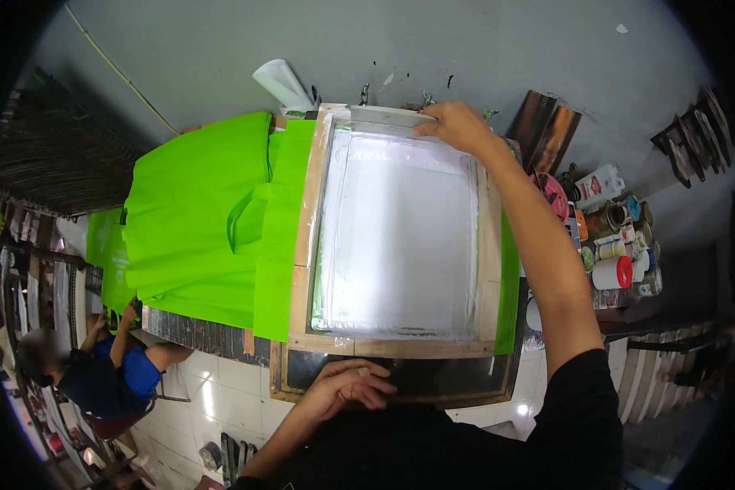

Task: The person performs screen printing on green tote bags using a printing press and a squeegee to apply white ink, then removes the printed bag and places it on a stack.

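Note:
A wooden-framed printing screen (300, 282) with pale mesh lies before me over a bright green fabric bag (508, 269), whose edges stick out on both sides. Along the screen's far end lies a greyish squeegee (384, 117). My right hand (457, 126) is closed on the squeegee's right end, the arm stretched out along the screen's right side. My left hand (351, 385) hovers by the near edge of the screen, fingers loosely bent and apart, holding nothing. Beneath the screen's near edge shows a dark panel in a wooden frame (282, 384).
To the left lies a pile of green bags (196, 220). Paint cans and jars (612, 273) crowd the right side, near a white jug (600, 186). A white roll (282, 84) leans at the grey wall. Another person (110, 367) sits at lower left, handling a green bag.

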Action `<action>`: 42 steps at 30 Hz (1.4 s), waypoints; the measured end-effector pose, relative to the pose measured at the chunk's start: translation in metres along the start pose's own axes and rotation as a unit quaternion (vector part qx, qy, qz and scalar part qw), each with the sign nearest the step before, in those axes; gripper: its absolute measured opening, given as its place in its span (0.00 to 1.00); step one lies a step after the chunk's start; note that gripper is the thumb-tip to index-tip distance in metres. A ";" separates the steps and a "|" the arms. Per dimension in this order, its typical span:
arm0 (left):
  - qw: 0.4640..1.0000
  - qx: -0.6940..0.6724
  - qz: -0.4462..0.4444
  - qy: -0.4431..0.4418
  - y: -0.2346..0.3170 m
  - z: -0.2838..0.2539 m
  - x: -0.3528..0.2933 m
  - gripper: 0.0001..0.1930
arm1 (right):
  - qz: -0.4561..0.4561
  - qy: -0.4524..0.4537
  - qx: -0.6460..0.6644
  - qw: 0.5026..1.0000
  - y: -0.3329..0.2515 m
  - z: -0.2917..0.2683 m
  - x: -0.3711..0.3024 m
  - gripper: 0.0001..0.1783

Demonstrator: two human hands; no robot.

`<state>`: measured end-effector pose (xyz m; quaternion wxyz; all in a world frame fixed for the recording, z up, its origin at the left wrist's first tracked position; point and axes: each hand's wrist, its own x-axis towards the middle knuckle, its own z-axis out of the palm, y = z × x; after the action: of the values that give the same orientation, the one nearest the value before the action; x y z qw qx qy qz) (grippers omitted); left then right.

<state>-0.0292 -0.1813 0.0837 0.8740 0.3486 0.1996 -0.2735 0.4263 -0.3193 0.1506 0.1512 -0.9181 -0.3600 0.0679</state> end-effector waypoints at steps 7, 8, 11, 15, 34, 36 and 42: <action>0.816 0.475 0.307 0.116 0.169 0.031 0.091 0.14 | 0.097 0.151 -0.107 0.978 0.006 0.036 -0.004 0.35; 0.760 0.509 0.372 0.158 0.198 0.035 0.112 0.15 | 0.101 0.154 -0.109 0.977 -0.004 0.038 -0.006 0.36; 0.435 0.641 0.599 0.204 0.271 0.007 0.188 0.17 | 0.053 0.221 -0.112 0.967 -0.010 0.054 -0.013 0.37; 0.566 0.700 0.390 0.194 0.294 0.010 0.214 0.20 | 0.049 0.206 -0.119 0.970 -0.010 0.059 -0.029 0.38; 0.591 0.698 0.352 0.199 0.158 0.005 0.095 0.15 | 0.023 0.184 -0.076 0.980 -0.089 0.096 -0.190 0.32; 0.594 0.695 0.356 0.192 0.139 0.008 0.078 0.13 | 0.020 0.188 -0.076 0.979 -0.101 0.100 -0.214 0.31; 0.589 0.695 0.371 0.182 0.087 0.011 0.029 0.09 | 0.008 0.174 -0.072 0.982 -0.133 0.115 -0.274 0.29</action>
<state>0.0483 -0.1462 0.1184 0.3375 0.9362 -0.0427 0.0879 0.1141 -0.3872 0.0894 0.1448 -0.9271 -0.3252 -0.1173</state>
